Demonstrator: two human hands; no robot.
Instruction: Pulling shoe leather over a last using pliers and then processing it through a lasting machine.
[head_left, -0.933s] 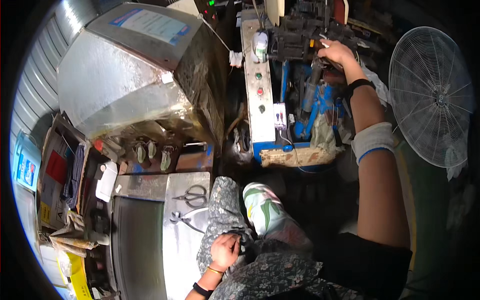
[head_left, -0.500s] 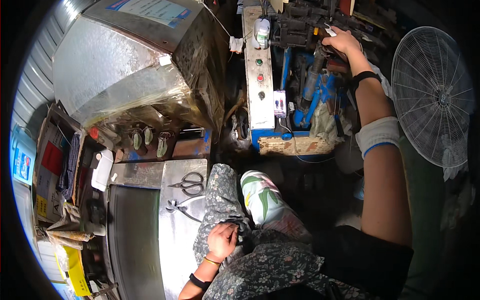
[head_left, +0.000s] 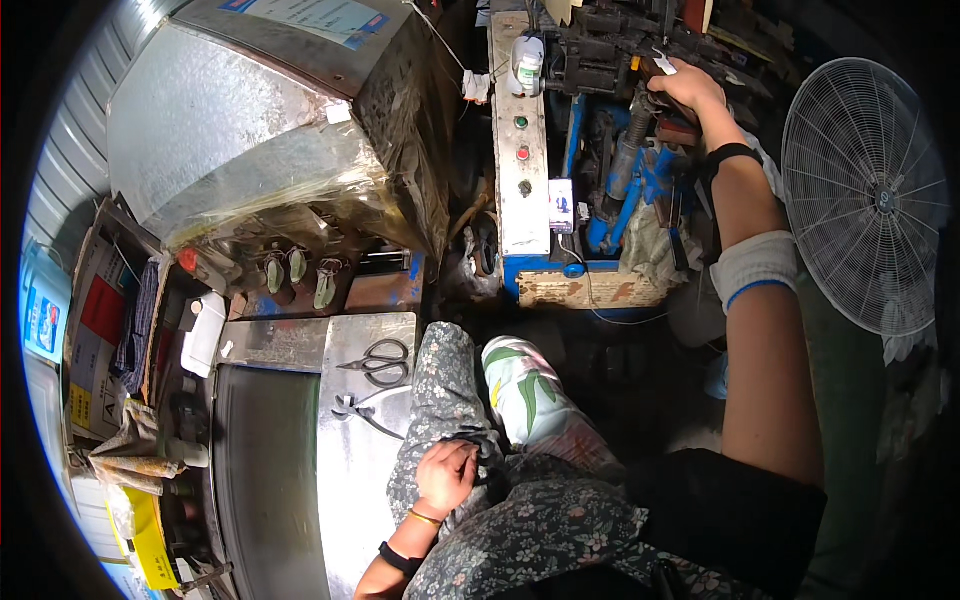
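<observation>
My left hand rests on my lap, over the flowered cloth. Its fingers are curled in against a dark bunched patch, and whatever they may hold is hidden. Far to the right, my right arm is stretched out to a dark, greasy machine. There my right hand is closed at the machine's top, beside a small white piece; its grip is partly hidden. Scissors and a pair of pliers lie on the metal bench top left of my knee.
A large wire-cage fan stands close to my right arm. Ahead is a white control panel with buttons, a phone at its side. Several shoes sit under a sheet-metal hood. A belt runs beside the bench top.
The picture on the phone's screen differs. The view has shifted very slightly; both my hands stay where they were.
</observation>
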